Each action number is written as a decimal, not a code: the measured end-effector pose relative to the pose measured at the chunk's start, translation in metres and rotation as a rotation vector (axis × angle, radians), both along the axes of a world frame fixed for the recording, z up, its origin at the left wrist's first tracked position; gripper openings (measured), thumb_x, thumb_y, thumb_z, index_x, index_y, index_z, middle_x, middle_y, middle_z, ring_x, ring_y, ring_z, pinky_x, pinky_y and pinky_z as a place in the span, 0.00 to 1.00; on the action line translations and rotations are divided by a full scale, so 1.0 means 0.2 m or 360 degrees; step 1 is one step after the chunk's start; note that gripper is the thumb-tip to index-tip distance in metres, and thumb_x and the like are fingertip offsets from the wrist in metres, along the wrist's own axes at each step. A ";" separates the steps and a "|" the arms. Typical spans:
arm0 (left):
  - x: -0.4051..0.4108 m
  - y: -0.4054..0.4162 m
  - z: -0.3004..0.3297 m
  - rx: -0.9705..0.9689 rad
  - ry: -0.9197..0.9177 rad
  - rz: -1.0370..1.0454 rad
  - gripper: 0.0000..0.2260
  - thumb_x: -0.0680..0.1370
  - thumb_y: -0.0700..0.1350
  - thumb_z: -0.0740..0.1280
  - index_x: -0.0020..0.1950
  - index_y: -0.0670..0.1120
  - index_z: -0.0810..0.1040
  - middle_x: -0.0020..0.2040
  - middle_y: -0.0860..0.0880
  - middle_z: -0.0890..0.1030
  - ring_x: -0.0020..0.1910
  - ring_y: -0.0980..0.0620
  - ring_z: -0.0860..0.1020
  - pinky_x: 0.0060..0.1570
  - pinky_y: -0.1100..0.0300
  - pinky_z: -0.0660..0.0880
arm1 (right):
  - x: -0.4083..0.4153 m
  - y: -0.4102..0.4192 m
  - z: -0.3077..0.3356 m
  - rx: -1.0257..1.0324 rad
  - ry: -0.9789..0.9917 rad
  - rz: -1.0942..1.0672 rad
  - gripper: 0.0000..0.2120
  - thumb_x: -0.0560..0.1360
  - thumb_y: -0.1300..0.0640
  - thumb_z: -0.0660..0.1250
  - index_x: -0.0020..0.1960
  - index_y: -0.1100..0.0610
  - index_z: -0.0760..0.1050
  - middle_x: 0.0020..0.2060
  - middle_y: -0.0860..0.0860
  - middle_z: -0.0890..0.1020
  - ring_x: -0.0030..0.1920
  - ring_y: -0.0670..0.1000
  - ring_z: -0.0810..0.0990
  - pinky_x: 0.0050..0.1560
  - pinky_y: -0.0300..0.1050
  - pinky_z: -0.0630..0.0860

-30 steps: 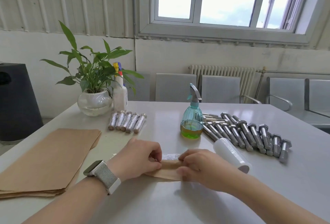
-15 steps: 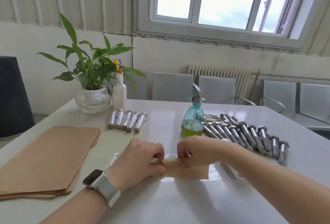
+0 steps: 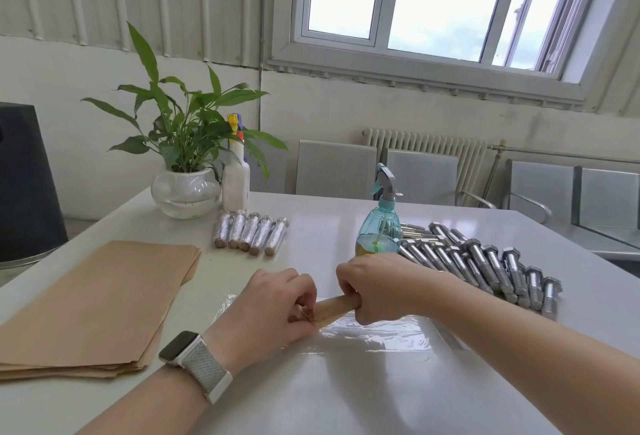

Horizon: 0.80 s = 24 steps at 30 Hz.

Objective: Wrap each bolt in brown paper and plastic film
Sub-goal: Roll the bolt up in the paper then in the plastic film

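Note:
A bolt rolled in brown paper (image 3: 333, 306) lies across a sheet of clear plastic film (image 3: 377, 334) spread on the white table (image 3: 346, 396). My left hand (image 3: 273, 306) pinches the roll's left end, where the paper is crumpled. My right hand (image 3: 375, 290) grips the roll's right part from above, fingers curled round it. Several bare steel bolts (image 3: 485, 264) lie in a row at the right. Several wrapped bolts (image 3: 251, 237) lie side by side near the plant. A stack of brown paper sheets (image 3: 93, 310) sits at the left.
A teal spray bottle (image 3: 379, 226) stands just beyond my right hand. A potted plant in a glass bowl (image 3: 185, 188) and a white bottle (image 3: 236, 178) stand at the back left. Metal chairs (image 3: 419, 174) line the far side. A dark bin (image 3: 24, 185) stands left of the table.
The brown paper has gone from a flat fold under both hands to a tight roll. My right hand moved left and closed over it. The film roll is no longer visible.

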<state>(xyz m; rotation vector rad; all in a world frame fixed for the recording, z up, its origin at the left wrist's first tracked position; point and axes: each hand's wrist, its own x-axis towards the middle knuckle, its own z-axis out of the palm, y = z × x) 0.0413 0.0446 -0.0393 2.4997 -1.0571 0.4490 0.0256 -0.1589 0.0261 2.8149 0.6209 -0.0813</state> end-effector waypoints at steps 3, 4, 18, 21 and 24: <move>-0.01 -0.02 0.00 0.0018 -0.0083 0.0030 0.10 0.71 0.52 0.70 0.45 0.56 0.70 0.40 0.59 0.73 0.42 0.57 0.73 0.52 0.60 0.66 | -0.01 0.01 -0.01 -0.0027 -0.0075 0.0066 0.10 0.70 0.57 0.66 0.47 0.51 0.67 0.46 0.49 0.75 0.44 0.53 0.75 0.39 0.48 0.73; -0.02 -0.03 0.00 0.0019 -0.0145 0.0047 0.09 0.69 0.50 0.70 0.44 0.54 0.71 0.39 0.57 0.74 0.39 0.55 0.74 0.50 0.57 0.69 | -0.01 0.01 -0.01 -0.0027 -0.0085 0.0077 0.09 0.70 0.57 0.66 0.48 0.51 0.68 0.47 0.49 0.75 0.45 0.53 0.75 0.40 0.49 0.74; -0.03 -0.03 0.02 -0.0152 -0.1015 -0.0010 0.07 0.65 0.38 0.69 0.40 0.46 0.80 0.37 0.52 0.79 0.34 0.49 0.78 0.38 0.53 0.73 | -0.01 -0.07 -0.02 0.0458 0.0071 -0.0124 0.12 0.70 0.54 0.66 0.45 0.47 0.62 0.37 0.43 0.71 0.34 0.43 0.68 0.31 0.40 0.62; -0.03 -0.04 0.01 -0.0104 -0.0982 -0.0043 0.07 0.66 0.38 0.68 0.40 0.48 0.81 0.37 0.53 0.80 0.34 0.50 0.78 0.38 0.54 0.73 | -0.01 -0.10 -0.05 0.0580 0.0085 -0.0113 0.13 0.70 0.54 0.69 0.46 0.47 0.64 0.38 0.41 0.72 0.36 0.42 0.69 0.33 0.37 0.64; -0.02 -0.04 0.01 -0.0051 -0.0935 -0.0075 0.07 0.67 0.39 0.65 0.40 0.49 0.81 0.37 0.54 0.80 0.34 0.51 0.78 0.40 0.55 0.71 | -0.02 -0.13 -0.06 0.0688 0.0079 -0.0074 0.14 0.69 0.52 0.74 0.46 0.46 0.68 0.38 0.40 0.73 0.37 0.41 0.70 0.36 0.36 0.66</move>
